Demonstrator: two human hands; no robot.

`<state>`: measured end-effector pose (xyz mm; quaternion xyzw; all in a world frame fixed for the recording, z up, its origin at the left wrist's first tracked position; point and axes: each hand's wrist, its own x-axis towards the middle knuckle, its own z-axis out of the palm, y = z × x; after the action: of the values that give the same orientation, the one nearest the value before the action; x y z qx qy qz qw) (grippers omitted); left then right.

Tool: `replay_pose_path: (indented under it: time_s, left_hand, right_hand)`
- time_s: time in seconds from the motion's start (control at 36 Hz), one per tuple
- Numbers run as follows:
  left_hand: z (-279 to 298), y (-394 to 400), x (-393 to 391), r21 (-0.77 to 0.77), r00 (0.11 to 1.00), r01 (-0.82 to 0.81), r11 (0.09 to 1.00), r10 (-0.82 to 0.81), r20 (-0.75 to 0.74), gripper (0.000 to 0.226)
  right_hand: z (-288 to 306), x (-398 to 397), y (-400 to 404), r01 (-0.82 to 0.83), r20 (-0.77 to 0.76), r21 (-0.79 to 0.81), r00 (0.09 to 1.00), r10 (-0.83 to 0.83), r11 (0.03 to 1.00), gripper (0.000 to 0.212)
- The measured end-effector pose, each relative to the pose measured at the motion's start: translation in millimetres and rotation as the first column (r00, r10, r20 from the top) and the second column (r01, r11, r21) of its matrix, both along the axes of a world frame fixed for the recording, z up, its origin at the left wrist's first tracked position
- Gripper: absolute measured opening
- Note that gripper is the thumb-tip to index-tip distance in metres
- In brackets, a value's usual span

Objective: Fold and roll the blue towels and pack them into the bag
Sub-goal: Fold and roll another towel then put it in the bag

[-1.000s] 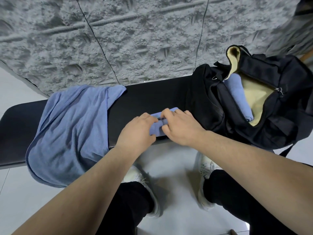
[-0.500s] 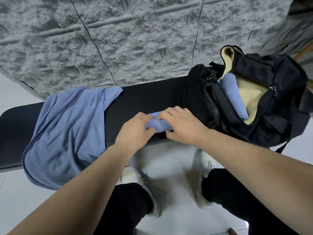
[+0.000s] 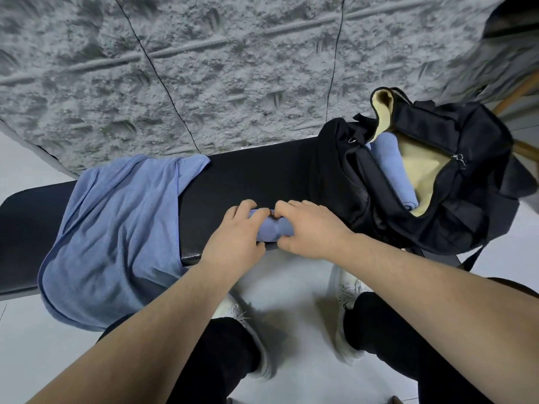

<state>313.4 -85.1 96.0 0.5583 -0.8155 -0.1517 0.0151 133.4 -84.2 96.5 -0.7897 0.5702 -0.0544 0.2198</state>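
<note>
**Both hands clamped on a rolled blue towel at the bench edge**

The rolled towel (image 3: 269,227) lies on the black bench (image 3: 248,182), close to its near edge, and sits directly between and under the two hands. The left hand (image 3: 233,237) covers its left part with fingers curled over the top; the right hand (image 3: 309,228) grips its right part, thumb tucked at the near side. Both hands are closed on the roll, fingertips almost meeting over it. Only a short stretch of the towel shows between them: soft blue cloth, bunched into a tight cylinder, though how far it is wound is hard to judge under the fingers.

To the left, a loose blue towel (image 3: 116,228) is draped across the bench and hangs over its front. To the right, the black bag (image 3: 437,217) stands open, showing a tan lining, with another rolled blue towel (image 3: 390,167) lying inside.
</note>
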Motion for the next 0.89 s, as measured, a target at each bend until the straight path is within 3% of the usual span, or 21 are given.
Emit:
replay_pose_path:
  time_s: [0.31, 0.39, 0.61, 0.75, 0.89]
  left_hand:
    - [-7.4, -12.6, -0.1, 0.018, 0.998, 0.059, 0.998, -0.058, -0.037, 0.036]
    - [-5.4, -13.6, -3.4, 0.043, 1.000, 0.005, 0.999, -0.004, -0.012, 0.033]
    - [3.3, -20.5, -15.5, 0.176, 0.994, -0.114, 0.978, 0.111, 0.024, 0.050]
    - [3.9, -20.3, -17.6, 0.184, 0.992, -0.124, 0.975, 0.128, -0.010, 0.050]
    - [0.0, -18.0, -15.0, 0.108, 0.997, -0.082, 0.991, 0.083, -0.008, 0.059]
  right_hand:
    - [3.6, 3.0, -5.6, 0.053, -0.006, 0.045, 0.999, -0.053, 0.998, 0.023]
    - [4.4, 2.2, -5.6, 0.047, -0.038, 0.031, 0.998, -0.046, 0.998, 0.027]
    - [5.0, 3.5, 4.2, 0.012, -0.132, -0.200, 0.991, -0.039, 0.980, 0.048]
    - [0.9, 7.9, 15.7, -0.034, -0.210, -0.199, 0.978, -0.008, 0.979, 0.056]
    - [-5.4, 8.4, 12.3, -0.033, -0.225, -0.213, 0.974, -0.017, 0.976, 0.051]
